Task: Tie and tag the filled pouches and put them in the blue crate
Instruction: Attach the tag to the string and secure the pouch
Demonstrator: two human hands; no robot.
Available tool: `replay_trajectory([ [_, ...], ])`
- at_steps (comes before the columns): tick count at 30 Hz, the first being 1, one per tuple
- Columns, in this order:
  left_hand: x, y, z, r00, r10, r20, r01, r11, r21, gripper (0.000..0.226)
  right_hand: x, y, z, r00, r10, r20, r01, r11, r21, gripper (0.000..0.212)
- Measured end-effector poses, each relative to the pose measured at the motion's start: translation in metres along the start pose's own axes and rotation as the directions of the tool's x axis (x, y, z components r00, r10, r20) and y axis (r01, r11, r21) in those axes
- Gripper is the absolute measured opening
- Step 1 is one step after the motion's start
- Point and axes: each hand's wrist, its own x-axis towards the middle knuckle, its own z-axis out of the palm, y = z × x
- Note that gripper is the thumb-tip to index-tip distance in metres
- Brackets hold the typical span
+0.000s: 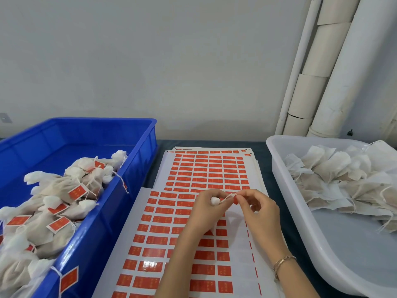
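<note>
Left hand (203, 211): pouch (214, 200); right hand (260, 210): string (229, 196)

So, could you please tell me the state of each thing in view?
blue crate: partly filled with tied, tagged pouches.
white tub: holds untied pouches.
front sticker sheet: partly peeled on its right side.
small pouch: gripped by left hand.
red tag: pinched on the string by right hand.

White pipes (348, 72) (one sleeved in sections) stand against the pale wall (150, 50), far right.
</note>
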Motion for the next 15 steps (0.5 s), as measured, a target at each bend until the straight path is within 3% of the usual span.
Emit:
replay_trajectory([
  [8, 0.0022, -0.0046, 0.0014, 1.000, -0.008, -0.027, 0.007, 1.000, -0.020, 0.003, -0.0002, 0.0004, 0.0001, 1.000, 0.015, -0.021, -0.015, 1.000, 0.028, 0.010],
  [10, 0.0019, -0.0061, 0.0006, 0.999, -0.043, -0.011, 0.042, 0.998, -0.040, 0.016, 0.0005, 0.0014, -0.0013, 0.998, 0.041, -0.039, -0.038, 0.996, 0.077, 0.011],
  [15, -0.0040, -0.0080, -0.0051, 0.993, -0.110, 0.040, 0.116, 0.974, -0.193, 0.018, 0.0017, 0.0036, -0.0030, 0.995, 0.097, -0.037, -0.092, 0.988, 0.124, 0.012],
])
